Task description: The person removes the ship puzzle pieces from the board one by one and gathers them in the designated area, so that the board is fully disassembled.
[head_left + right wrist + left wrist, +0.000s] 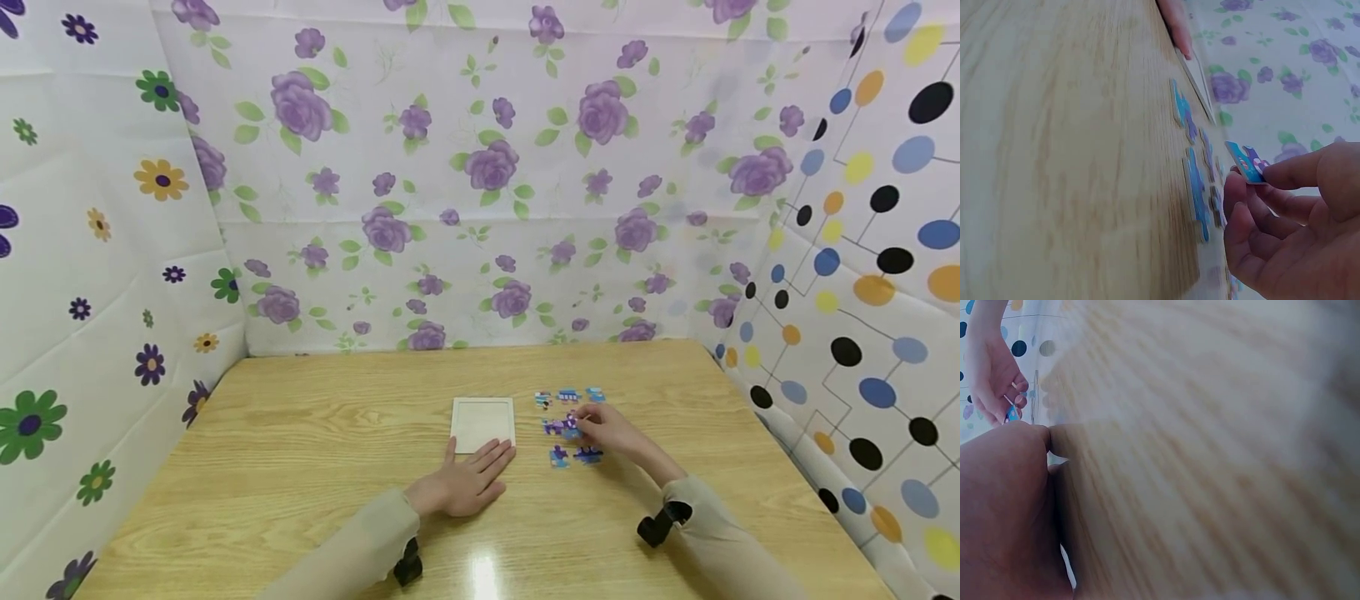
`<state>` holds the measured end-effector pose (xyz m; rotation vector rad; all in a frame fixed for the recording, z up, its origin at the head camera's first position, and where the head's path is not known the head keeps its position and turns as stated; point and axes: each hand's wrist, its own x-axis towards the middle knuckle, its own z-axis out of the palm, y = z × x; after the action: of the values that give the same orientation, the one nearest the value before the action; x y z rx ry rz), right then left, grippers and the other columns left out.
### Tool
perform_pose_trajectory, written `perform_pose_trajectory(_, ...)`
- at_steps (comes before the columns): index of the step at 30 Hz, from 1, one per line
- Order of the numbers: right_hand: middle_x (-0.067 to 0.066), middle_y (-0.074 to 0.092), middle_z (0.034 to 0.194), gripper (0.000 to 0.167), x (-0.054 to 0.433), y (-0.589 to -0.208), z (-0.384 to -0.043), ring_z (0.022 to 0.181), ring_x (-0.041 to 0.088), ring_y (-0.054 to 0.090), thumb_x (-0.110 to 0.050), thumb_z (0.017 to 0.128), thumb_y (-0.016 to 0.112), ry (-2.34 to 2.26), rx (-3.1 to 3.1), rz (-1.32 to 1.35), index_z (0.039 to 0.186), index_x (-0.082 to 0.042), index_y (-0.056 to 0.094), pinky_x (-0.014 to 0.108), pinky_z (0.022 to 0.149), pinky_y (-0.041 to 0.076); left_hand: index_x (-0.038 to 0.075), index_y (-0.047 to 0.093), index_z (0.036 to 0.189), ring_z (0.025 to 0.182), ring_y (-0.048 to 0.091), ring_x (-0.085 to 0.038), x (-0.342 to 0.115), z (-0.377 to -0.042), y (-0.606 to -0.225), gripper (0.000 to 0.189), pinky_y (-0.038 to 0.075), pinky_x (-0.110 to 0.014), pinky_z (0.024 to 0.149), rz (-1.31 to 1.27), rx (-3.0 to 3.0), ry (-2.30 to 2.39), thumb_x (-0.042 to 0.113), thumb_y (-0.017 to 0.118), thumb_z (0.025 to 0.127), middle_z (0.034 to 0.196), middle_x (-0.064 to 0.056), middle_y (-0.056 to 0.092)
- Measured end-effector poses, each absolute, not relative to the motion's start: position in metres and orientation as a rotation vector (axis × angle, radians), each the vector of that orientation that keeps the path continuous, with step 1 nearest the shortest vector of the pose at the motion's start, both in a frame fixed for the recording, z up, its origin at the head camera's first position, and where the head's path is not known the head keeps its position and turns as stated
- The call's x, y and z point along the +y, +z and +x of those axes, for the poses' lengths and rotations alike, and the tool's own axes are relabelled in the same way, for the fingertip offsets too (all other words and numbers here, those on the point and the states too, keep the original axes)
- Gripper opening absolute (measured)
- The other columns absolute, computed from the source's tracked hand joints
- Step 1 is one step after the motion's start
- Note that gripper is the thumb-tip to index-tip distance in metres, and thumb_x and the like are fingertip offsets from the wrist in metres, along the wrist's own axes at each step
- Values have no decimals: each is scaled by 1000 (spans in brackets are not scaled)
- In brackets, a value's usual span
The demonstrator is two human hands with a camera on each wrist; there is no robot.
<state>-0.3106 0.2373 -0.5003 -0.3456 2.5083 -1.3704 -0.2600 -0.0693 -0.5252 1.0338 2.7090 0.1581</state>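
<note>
A square white puzzle tray (474, 421) with a raised rim lies on the table. My left hand (467, 483) is laid flat, its straight fingertips resting on the tray's near edge. To the right, my right hand (609, 429) pinches a blue and purple puzzle piece (1249, 164) between thumb and fingers, lifted off the table in the right wrist view. Other puzzle pieces (558, 456) lie loosely in rows beside and under that hand, and it partly hides some of them. The left wrist view shows mostly tabletop and the side of my left hand (1004, 506).
The wooden table (337, 433) stretches out on both sides. Flowered cloth (450, 167) hangs behind it, and a dotted cloth (862, 333) bounds the right side. A black wrist strap mount (660, 525) sits on the right sleeve.
</note>
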Motion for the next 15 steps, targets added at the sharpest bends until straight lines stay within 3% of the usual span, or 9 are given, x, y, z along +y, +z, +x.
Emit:
perform_pose_trajectory(7,11,56,72,23,259,-495,-305,60,17,52,-12,101,47,-1336,2478,-436,111,5,59,31,55,46,27,5,157,152,4,-12,-69,-262,-532,60,0,-71,112,1054,2723,165,51,17,104,164,8,3)
perform_pose_trajectory(15,15,63,81,22,278,-496,-306,63,17,55,-11,99,51,-1316,2481,-494,110,6,61,31,55,50,26,5,157,152,3,-12,-70,-261,-531,60,-2,-70,112,1037,2717,181,50,18,104,164,8,3)
